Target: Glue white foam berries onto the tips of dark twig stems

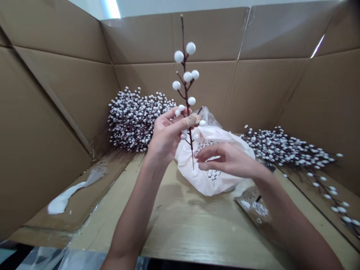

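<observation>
My left hand pinches a brown berry stem between thumb and fingers and holds it upright. White berries sit on several of its twigs, while the tip and a few side twigs are bare. A tan wrap covers the left thumb. Just right of the stem's lower end is my right hand, thumb and fingers apart, with nothing visible between them. It hovers over an open white plastic bag full of loose white berries.
A large pile of berry stems lies at the back left, a smaller pile at the right. White glue-like stuff lies on cardboard at left. A brown card with white bits rests under my right forearm. Cardboard walls surround the table.
</observation>
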`<state>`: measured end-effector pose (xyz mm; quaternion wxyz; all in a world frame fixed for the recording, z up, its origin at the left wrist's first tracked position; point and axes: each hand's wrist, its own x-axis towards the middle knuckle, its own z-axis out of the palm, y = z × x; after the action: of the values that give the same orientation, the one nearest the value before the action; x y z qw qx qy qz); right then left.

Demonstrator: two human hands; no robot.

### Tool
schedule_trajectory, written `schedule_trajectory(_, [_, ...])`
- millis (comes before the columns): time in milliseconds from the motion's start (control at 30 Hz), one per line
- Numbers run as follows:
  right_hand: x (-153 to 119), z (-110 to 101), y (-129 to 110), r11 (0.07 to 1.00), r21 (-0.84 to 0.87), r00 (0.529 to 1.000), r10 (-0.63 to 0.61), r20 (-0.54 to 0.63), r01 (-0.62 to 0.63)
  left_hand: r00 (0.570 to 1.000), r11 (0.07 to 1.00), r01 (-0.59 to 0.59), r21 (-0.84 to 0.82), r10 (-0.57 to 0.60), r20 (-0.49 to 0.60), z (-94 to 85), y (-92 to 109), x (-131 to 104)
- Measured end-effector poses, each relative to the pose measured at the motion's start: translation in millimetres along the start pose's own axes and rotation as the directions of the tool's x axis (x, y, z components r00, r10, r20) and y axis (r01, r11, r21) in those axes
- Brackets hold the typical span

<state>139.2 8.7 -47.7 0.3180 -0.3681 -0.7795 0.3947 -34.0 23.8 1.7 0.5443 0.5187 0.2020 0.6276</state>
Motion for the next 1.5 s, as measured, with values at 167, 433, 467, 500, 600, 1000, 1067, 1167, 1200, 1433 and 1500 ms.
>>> schedule_trajectory(167, [-5.9,-47.6,22.6,0.995,-0.036,0.994,0.094,-0.051,-0.096,0.999,0.997,-0.038,0.065,0.039,-0.015,0.1,1.3,1.9])
schedule_trajectory(433, [27.5,-16.7,87.7,0.829,-0.498,0.964,0.257,-0.062,-0.253,0.999,0.991,-0.026,0.134,0.022,0.033,5.6,-4.0,-1.7])
schedule_trajectory(467, [30.2,-10.1,94.1,0.823,-0.512,0.964,0.260,-0.048,-0.247,0.999,0.989,-0.024,0.144,0.018,0.044,5.6,-4.1,-1.9])
schedule_trajectory(500, [32.1,-4.5,99.7,0.821,-0.518,0.965,0.261,-0.033,-0.239,0.998,0.988,-0.023,0.152,0.016,0.052,5.6,-4.2,-2.1])
schedule_trajectory(600, [34.3,5.3,111.4,0.815,-0.537,0.967,0.256,-0.001,-0.216,0.997,0.986,-0.026,0.163,0.014,0.075,5.5,-3.8,-2.8])
schedule_trajectory(1000, [29.9,3.0,116.8,0.806,-0.562,0.975,0.221,-0.009,-0.188,0.989,0.997,0.007,0.083,-0.019,0.148,7.2,-2.8,-8.2])
schedule_trajectory(1067, [30.3,5.7,116.2,0.806,-0.563,0.977,0.214,-0.011,-0.183,0.990,0.996,0.017,0.082,-0.029,0.140,7.1,-3.1,-8.5])
schedule_trajectory(1167, [30.9,9.8,117.1,0.813,-0.554,0.980,0.199,-0.024,-0.179,0.989,0.997,0.027,0.066,-0.037,0.145,6.8,-3.0,-9.4])
schedule_trajectory(1200, [31.0,10.1,117.2,0.819,-0.546,0.981,0.192,-0.031,-0.178,0.987,0.998,0.030,0.060,-0.039,0.154,6.8,-2.8,-9.8])
schedule_trajectory(1433, [25.0,-10.4,84.5,0.923,-0.374,0.993,0.060,-0.102,-0.094,0.986,0.997,0.046,0.059,-0.055,0.157,7.0,-2.8,-9.1])
schedule_trajectory(1500, [19.8,-18.1,64.3,0.973,-0.227,0.993,0.013,-0.119,-0.040,0.986,0.997,0.051,0.058,-0.060,0.156,6.5,-4.0,-8.4])
